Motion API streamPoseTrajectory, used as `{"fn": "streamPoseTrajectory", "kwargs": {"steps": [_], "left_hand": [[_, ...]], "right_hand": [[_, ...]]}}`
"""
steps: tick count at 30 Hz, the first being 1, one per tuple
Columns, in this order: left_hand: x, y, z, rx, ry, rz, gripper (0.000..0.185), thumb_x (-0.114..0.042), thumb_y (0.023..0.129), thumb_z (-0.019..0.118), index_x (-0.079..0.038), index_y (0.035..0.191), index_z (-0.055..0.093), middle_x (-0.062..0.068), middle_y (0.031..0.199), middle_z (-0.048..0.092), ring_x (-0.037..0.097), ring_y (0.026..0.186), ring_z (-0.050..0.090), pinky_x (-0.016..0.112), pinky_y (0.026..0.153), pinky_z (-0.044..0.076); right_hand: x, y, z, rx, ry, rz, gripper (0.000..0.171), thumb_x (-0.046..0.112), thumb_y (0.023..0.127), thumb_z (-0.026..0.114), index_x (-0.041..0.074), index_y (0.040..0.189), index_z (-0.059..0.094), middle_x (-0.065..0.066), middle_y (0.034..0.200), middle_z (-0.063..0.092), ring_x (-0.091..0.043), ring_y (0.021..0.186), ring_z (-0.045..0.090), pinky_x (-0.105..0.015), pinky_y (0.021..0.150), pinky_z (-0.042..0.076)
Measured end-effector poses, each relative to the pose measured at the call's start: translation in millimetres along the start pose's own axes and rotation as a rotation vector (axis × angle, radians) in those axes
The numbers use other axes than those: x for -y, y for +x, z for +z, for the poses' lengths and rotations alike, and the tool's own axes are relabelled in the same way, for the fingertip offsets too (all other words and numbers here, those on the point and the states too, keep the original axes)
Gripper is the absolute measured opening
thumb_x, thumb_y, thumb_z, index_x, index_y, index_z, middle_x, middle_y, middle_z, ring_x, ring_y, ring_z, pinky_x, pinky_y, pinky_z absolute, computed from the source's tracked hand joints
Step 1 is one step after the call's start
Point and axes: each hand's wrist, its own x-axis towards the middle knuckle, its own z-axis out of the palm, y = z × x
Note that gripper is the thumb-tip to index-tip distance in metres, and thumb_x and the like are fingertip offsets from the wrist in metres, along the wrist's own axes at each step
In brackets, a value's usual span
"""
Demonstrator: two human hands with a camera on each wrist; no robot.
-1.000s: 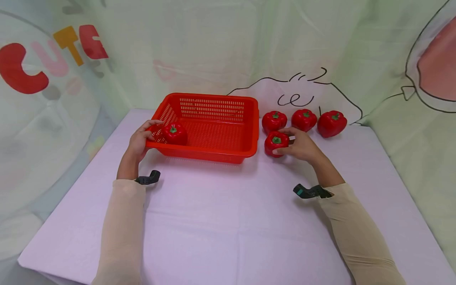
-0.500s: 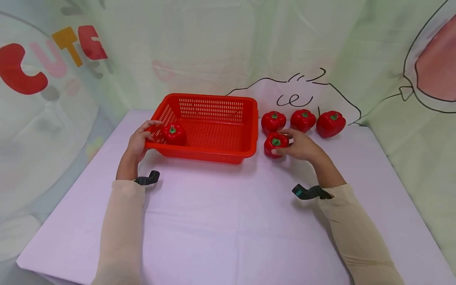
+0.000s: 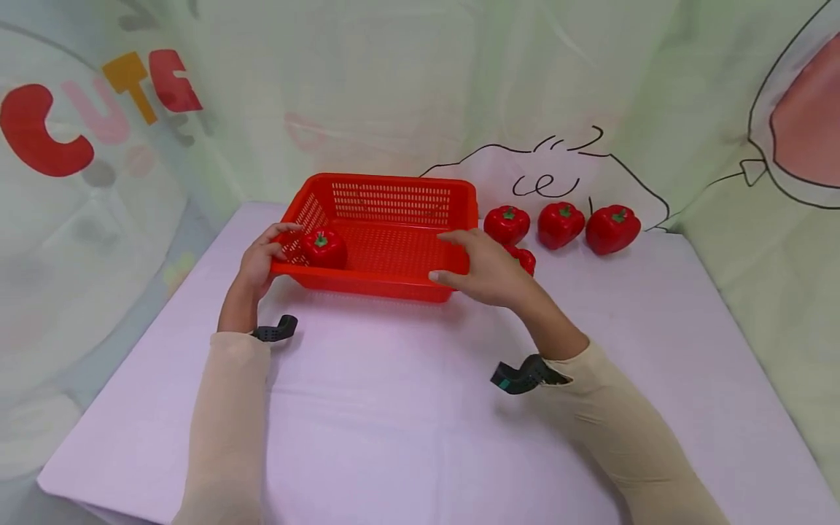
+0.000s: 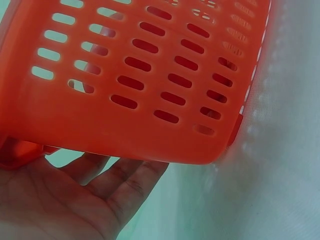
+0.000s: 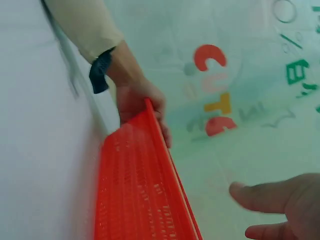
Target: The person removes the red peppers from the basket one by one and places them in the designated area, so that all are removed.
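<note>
A red plastic basket (image 3: 367, 283) with slotted walls stands on the table, one red bell pepper (image 3: 326, 252) inside at its left end. My left hand (image 3: 258, 261) grips the basket's left rim; the left wrist view shows that hand (image 4: 95, 197) at the rim beside the slotted end wall. Over the basket's right end is my right hand (image 3: 488, 268), thumb and fingers spread, holding nothing. A second bell pepper (image 3: 525, 259) is on the table just beyond this hand, mostly hidden by it. In the right wrist view, the hand (image 5: 295, 202) appears with its thumb apart from the fingers.
Three more bell peppers stand in a row at the back right: a left one (image 3: 507, 224), a middle one (image 3: 561, 224) and a right one (image 3: 612, 230). A printed curtain (image 3: 394, 87) hangs behind the white-covered table (image 3: 367, 423).
My right hand has let go of the near bell pepper, leaving it on the table, and has moved left over the basket's right end. The left hand keeps its grip on the rim.
</note>
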Motion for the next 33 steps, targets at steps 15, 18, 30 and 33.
{"fn": "streamPoseTrajectory", "kwargs": {"steps": [15, 18, 30, 33], "left_hand": [[4.9, -2.5, -1.8, -0.014, 0.017, -0.014, 0.053, -0.002, 0.09, 0.038, -0.026, 0.134, 0.056, 0.001, 0.159, 0.029, 0.025, 0.138, 0.034, 0.022, 0.085, 0.057], [6.2, -3.5, -2.4, -0.011, 0.016, -0.008, 0.054, -0.001, 0.089, 0.036, -0.025, 0.133, 0.056, 0.002, 0.158, 0.03, 0.026, 0.138, 0.034, 0.023, 0.085, 0.057], [4.0, 0.5, -0.5, -0.007, 0.022, 0.003, 0.053, -0.001, 0.089, 0.037, -0.024, 0.133, 0.056, 0.001, 0.158, 0.03, 0.026, 0.139, 0.033, 0.02, 0.082, 0.057], [1.5, 0.9, -0.4, -0.015, 0.029, 0.007, 0.053, -0.001, 0.089, 0.038, -0.024, 0.133, 0.056, 0.002, 0.158, 0.031, 0.026, 0.137, 0.035, 0.02, 0.082, 0.057]], "right_hand": [[74.2, 79.0, 85.1, 0.162, 0.29, -0.106, 0.065, 0.023, 0.09, 0.07, 0.022, 0.148, 0.041, -0.008, 0.146, 0.047, -0.026, 0.127, 0.052, -0.031, 0.089, 0.058], [84.7, 88.3, 100.1, 0.143, 0.305, -0.105, 0.064, 0.018, 0.091, 0.068, 0.021, 0.148, 0.041, -0.009, 0.147, 0.045, -0.026, 0.13, 0.05, -0.031, 0.091, 0.057], [89.6, 142.1, 119.7, 0.044, 0.047, -0.067, 0.092, 0.026, 0.085, 0.075, 0.017, 0.157, 0.018, -0.016, 0.149, 0.033, -0.031, 0.13, 0.044, -0.044, 0.104, 0.049], [86.0, 149.0, 119.5, 0.053, 0.024, -0.113, 0.095, 0.025, 0.084, 0.075, 0.02, 0.158, 0.015, -0.015, 0.153, 0.029, -0.03, 0.134, 0.042, -0.045, 0.106, 0.048]]}}
